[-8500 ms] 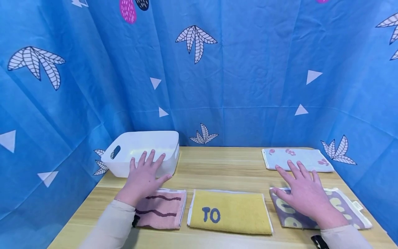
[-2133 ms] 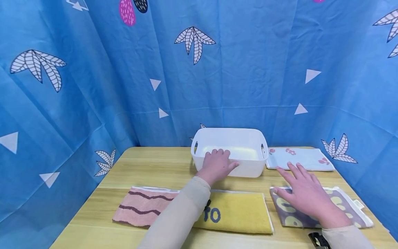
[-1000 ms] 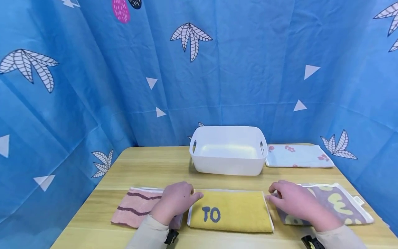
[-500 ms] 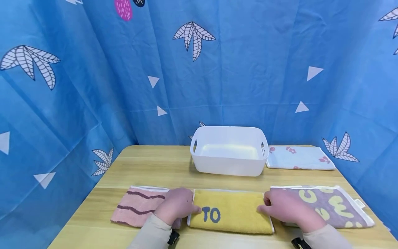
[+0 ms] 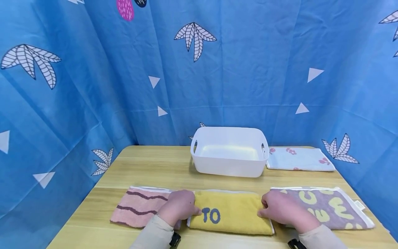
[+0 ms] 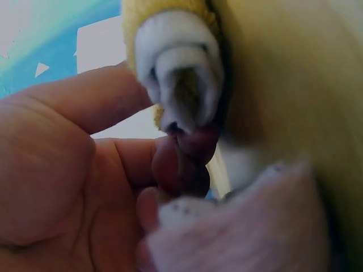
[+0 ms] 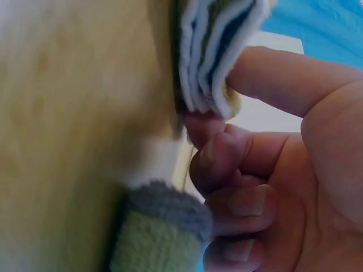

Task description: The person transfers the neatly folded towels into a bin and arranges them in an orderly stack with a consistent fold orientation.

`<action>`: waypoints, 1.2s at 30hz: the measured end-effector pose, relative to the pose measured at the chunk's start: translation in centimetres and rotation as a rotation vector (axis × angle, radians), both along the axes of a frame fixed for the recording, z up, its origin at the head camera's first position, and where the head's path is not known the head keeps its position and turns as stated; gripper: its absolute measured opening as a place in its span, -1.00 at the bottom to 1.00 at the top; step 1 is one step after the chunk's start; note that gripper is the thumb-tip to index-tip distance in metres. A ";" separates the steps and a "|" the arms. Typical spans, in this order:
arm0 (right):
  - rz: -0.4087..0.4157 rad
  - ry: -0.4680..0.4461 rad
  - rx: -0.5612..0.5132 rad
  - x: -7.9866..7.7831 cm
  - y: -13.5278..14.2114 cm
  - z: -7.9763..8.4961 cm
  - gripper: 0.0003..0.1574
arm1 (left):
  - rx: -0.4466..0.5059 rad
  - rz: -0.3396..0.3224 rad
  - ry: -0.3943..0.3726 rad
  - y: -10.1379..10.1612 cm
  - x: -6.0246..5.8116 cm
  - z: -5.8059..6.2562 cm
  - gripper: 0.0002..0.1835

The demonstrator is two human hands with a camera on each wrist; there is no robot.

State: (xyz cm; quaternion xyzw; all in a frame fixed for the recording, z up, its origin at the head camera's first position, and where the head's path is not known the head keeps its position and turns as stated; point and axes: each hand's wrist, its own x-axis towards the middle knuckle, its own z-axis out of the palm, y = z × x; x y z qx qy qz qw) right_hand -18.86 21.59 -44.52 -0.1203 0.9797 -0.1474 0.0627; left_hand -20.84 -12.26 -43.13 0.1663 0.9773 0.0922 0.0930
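Observation:
A folded yellow towel with "TO" on it lies on the table at the front middle. My left hand pinches its left edge, thumb on top; in the left wrist view the fingertips reach under the rolled end of the towel. At the opposite edge my right hand pinches too, its index finger beneath the layered end of the yellow towel in the right wrist view. Behind the towel stands a white plastic basket, with nothing seen inside.
A pink towel with wavy stripes lies partly behind my left hand. Beside my right hand lies a purple towel with yellow letters. A white flowered towel lies right of the basket. Blue curtain surrounds the wooden table.
The basket has moved from the left to the middle. My left hand has left it and come down to the yellow towel; my right hand has moved left from over the purple towel.

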 end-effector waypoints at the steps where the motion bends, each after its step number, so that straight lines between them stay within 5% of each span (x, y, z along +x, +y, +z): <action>1: 0.009 0.004 0.000 0.0 -0.1 -0.1 -0.49 | 0.004 -0.005 -0.006 0.0 0.0 0.0 -0.48; 16: 0.092 0.062 -0.033 0.0 0.8 -0.3 -0.50 | -0.009 -0.158 -0.001 -0.6 -0.6 0.1 -0.66; 29: 0.023 0.043 -0.120 -0.6 1.1 1.1 -0.56 | 0.125 -0.115 -0.053 -1.5 -1.3 0.7 -0.71; 36: 0.058 0.140 -0.208 -0.7 1.5 2.2 -0.59 | 0.240 -0.071 0.006 -2.2 -2.4 2.0 -0.77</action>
